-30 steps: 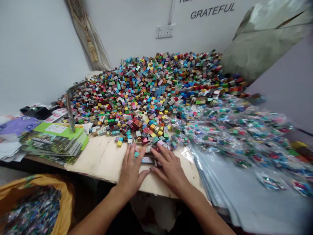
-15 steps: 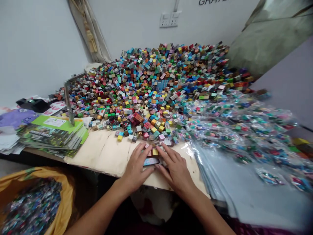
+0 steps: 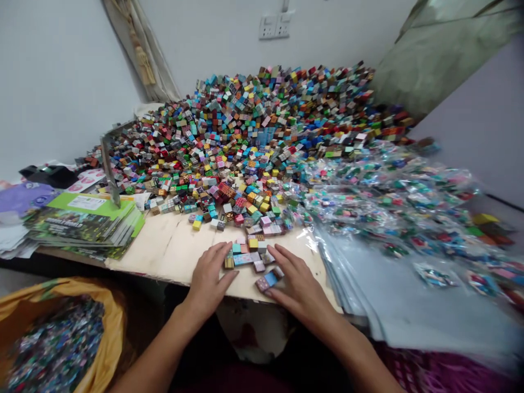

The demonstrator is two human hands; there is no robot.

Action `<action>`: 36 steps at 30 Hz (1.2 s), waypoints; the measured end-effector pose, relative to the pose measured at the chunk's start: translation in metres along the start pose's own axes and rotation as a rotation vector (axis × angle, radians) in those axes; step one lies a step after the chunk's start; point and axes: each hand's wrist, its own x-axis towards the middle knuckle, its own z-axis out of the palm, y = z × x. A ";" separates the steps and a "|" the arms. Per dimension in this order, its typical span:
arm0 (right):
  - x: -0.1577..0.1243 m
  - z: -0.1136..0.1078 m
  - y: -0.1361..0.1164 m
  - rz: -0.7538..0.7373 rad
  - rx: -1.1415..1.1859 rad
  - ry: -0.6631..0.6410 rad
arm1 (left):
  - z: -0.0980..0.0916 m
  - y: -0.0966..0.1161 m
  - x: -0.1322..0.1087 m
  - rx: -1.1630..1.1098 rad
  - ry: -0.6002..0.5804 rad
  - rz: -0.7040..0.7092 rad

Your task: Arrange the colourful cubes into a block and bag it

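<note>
Several small patterned blocks lie loosely grouped on the pale board between my hands. A yellow block and a grey-white block sit at the group's far side. My left hand rests to their left, fingers spread, fingertips beside a dark and tan block. On the other side my right hand is open too, its thumb near a blue and brown block piece close to the board's front edge. Neither hand grips a block.
A big heap of coloured blocks fills the back. Filled clear bags and flat plastic sheets lie right. Green-covered booklets, a tape dispenser and an upright metal piece are left. A yellow sack stands below.
My hands have moved apart, the left one to the left and the right one slightly right. The blocks they covered now show between them. The whole view has shifted a little.
</note>
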 end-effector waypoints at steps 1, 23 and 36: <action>-0.001 0.003 0.001 0.018 -0.009 0.018 | 0.000 -0.001 -0.001 0.007 0.003 0.019; 0.022 0.005 -0.012 0.114 -0.074 0.184 | 0.017 0.013 -0.001 0.000 0.023 0.047; 0.040 -0.011 -0.009 -0.004 -0.071 -0.052 | 0.002 0.002 0.006 -0.075 -0.095 0.118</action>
